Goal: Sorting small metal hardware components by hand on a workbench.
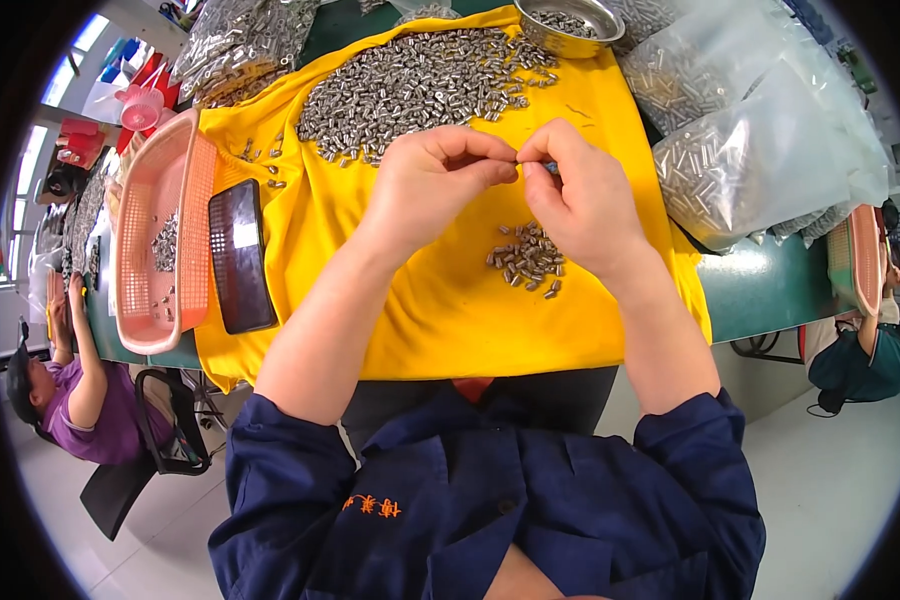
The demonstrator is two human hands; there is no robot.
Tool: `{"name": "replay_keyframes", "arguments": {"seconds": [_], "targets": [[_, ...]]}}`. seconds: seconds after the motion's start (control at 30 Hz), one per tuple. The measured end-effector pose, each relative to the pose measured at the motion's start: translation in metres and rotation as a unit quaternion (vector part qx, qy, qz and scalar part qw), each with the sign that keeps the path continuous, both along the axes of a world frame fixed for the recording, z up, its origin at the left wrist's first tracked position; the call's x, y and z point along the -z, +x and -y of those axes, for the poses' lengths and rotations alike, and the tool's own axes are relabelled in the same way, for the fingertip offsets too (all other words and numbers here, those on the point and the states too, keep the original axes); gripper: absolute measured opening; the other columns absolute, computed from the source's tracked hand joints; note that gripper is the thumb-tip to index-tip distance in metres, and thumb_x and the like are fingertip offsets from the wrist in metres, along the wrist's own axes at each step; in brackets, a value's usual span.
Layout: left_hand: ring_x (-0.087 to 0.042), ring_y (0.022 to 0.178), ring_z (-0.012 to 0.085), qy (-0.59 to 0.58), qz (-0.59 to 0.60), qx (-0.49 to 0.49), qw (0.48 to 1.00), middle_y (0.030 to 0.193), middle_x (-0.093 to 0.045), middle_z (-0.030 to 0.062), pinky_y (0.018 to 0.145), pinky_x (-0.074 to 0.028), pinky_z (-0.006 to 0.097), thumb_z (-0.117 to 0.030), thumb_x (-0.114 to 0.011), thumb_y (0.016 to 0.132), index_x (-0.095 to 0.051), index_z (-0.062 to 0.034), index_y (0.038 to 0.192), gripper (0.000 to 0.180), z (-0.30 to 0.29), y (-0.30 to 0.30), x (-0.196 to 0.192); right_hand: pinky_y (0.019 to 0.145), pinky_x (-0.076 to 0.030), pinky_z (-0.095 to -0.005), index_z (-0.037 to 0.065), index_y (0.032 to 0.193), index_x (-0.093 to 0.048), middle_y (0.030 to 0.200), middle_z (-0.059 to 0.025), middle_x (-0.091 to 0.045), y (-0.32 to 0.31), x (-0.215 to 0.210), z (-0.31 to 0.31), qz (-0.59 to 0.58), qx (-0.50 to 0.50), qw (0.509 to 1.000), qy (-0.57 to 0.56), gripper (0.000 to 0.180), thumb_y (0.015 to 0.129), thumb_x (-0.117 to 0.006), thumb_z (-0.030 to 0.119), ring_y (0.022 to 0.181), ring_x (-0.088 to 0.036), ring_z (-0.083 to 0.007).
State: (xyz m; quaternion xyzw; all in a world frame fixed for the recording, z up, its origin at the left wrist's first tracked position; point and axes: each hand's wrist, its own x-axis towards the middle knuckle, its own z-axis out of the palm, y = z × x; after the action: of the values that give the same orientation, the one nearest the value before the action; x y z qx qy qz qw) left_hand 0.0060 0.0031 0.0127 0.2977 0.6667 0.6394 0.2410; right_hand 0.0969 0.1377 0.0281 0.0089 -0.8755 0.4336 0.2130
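My left hand (425, 180) and my right hand (585, 190) meet fingertip to fingertip above the yellow cloth (410, 320). Each one is closed in a pinch of thumb and forefinger. Whatever sits between the fingertips is too small and covered to name. A bluish glint shows under the curled fingers of my right hand. Beyond the hands spreads a large heap of small metal cylinders (410, 90). A smaller pile of similar cylinders (528, 257) lies on the cloth just below my right hand.
Left of the cloth's middle are a black phone (240, 255) and a pink basket (130, 300). A metal bowl (570, 42) stands at the back. Clear bags of metal parts (715, 180) crowd the right. Other people sit at the left (100, 410) and right (860, 360).
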Motion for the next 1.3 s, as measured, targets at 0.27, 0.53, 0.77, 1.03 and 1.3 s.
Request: {"name": "replay_keyframes", "arguments": {"seconds": [0.27,0.53,0.77,1.03,1.3], "targets": [[-0.059,0.084,0.0122,-0.126,-0.136,-0.047,0.982,0.087,-0.062,0.0066,0.074,-0.048,0.022,0.000,-0.052,0.082,-0.060,0.0032,0.094,0.015,0.003,-0.009,0.010,0.053,-0.041,-0.0329,0.004,0.082,-0.049,0.067,-0.0110,-0.055,-0.003,0.004,-0.009,-0.030,0.047,0.998,-0.037,0.006,0.077,-0.050,0.006,0.058,-0.053,-0.0250],[-0.060,0.081,0.0145,-0.055,0.037,0.012,0.998,0.090,-0.061,0.0085,0.074,-0.049,0.025,-0.005,-0.049,0.085,-0.056,0.0019,0.100,0.018,0.000,-0.006,0.013,0.051,-0.040,-0.0267,0.003,0.084,-0.051,0.070,-0.0081,-0.057,-0.005,0.009,-0.008,0.003,0.025,0.997,-0.070,0.008,0.077,-0.052,0.006,0.054,-0.051,-0.0150],[-0.059,0.085,0.0163,0.064,0.229,0.048,0.970,0.096,-0.059,0.0099,0.078,-0.050,0.028,-0.009,-0.046,0.089,-0.052,0.0002,0.101,0.016,0.000,-0.004,0.009,0.064,-0.039,-0.0194,0.002,0.087,-0.050,0.081,-0.0006,-0.051,-0.002,0.002,-0.009,0.063,-0.017,0.986,-0.154,0.005,0.082,-0.048,0.002,0.074,-0.046,-0.0064],[-0.058,0.081,0.0139,0.155,0.351,0.037,0.923,0.092,-0.058,0.0067,0.072,-0.050,0.026,-0.009,-0.050,0.087,-0.054,-0.0004,0.098,0.015,0.001,-0.005,0.019,0.055,-0.042,-0.0239,0.001,0.084,-0.051,0.071,-0.0054,-0.057,-0.004,0.008,-0.007,0.001,-0.022,0.987,-0.160,0.007,0.078,-0.051,0.006,0.060,-0.050,-0.0108],[-0.058,0.076,0.0131,0.191,0.385,0.072,0.900,0.085,-0.059,0.0053,0.068,-0.050,0.025,-0.009,-0.054,0.085,-0.056,-0.0012,0.097,0.014,0.000,-0.004,0.021,0.056,-0.042,-0.0241,0.001,0.084,-0.051,0.071,-0.0060,-0.057,-0.005,0.008,-0.007,-0.006,-0.026,0.986,-0.162,0.008,0.078,-0.051,0.006,0.062,-0.052,-0.0109]]}}
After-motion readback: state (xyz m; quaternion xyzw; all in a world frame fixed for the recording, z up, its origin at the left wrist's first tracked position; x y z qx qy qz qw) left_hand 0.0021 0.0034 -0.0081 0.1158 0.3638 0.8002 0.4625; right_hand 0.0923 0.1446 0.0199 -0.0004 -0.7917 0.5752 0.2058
